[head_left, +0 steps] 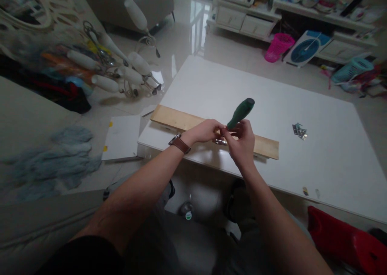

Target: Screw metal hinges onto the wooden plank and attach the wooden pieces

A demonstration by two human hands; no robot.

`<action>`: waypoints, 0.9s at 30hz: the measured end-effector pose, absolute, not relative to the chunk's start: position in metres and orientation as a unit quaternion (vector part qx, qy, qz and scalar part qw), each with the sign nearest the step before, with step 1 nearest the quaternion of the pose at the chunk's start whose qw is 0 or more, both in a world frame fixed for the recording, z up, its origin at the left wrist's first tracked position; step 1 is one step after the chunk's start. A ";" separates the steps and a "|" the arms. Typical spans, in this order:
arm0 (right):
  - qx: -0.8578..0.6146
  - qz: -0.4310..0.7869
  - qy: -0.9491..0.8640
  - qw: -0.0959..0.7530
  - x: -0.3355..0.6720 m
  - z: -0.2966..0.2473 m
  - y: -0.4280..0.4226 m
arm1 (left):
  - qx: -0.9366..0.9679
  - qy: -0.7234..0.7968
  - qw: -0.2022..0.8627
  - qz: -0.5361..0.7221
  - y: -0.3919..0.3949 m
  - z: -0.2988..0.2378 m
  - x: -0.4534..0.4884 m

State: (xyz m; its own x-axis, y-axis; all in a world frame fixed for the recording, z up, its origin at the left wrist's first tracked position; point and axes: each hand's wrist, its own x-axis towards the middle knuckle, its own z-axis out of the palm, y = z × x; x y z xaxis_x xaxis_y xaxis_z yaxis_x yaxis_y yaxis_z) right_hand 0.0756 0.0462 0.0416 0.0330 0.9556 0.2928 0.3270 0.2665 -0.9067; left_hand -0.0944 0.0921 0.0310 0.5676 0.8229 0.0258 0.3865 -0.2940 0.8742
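Note:
A long wooden board (181,120) lies across the near part of a white table (317,158). My right hand (242,144) is closed round the lower end of a green-handled screwdriver (241,112), whose handle tilts up and to the right. My left hand (205,131), with a brown watch on its wrist, pinches at the screwdriver's tip, right over the board. A small metal piece (220,142) sits on the board just under both hands; what the left fingers pinch is too small to name.
Small metal hinges (299,131) lie on the table to the right. A white sheet (122,137) lies on the floor at the left, beside a toppled lamp fixture (121,71). A red object (344,238) sits at the lower right. Baskets and shelves stand at the back.

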 end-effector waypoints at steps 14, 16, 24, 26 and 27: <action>-0.502 0.336 -0.614 0.509 0.073 0.041 0.043 | 0.775 0.363 0.460 0.237 0.094 0.024 -0.098; -0.504 0.334 -0.617 0.504 0.073 0.042 0.044 | 0.773 0.365 0.459 0.242 0.094 0.025 -0.097; -0.528 0.307 -0.625 0.487 0.077 0.040 0.047 | 0.770 0.381 0.452 0.238 0.093 0.026 -0.096; -0.528 0.300 -0.623 0.493 0.077 0.039 0.046 | 0.770 0.371 0.460 0.238 0.094 0.026 -0.097; -0.527 0.299 -0.622 0.496 0.077 0.039 0.045 | 0.771 0.366 0.463 0.238 0.094 0.026 -0.097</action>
